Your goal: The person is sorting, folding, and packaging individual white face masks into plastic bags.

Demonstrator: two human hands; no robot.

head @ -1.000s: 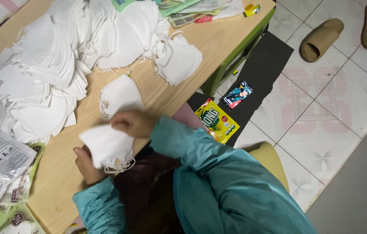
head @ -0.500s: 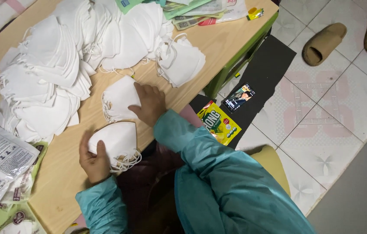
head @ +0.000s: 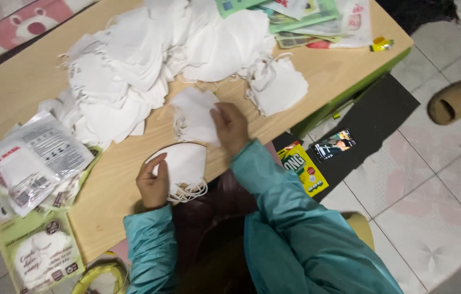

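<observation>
White masks [head: 187,163] now flat under left hand [head: 153,182], formerly lifted.

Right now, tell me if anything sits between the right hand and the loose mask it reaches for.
Nothing visible does. The right hand already rests with its fingers on the loose white mask on the wooden table. The left hand presses a separate small stack of masks near the table's edge.

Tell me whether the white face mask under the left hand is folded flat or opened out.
Folded flat: the white face mask lies as a flat half-oval on the wooden table, pinned by the left hand.
</observation>
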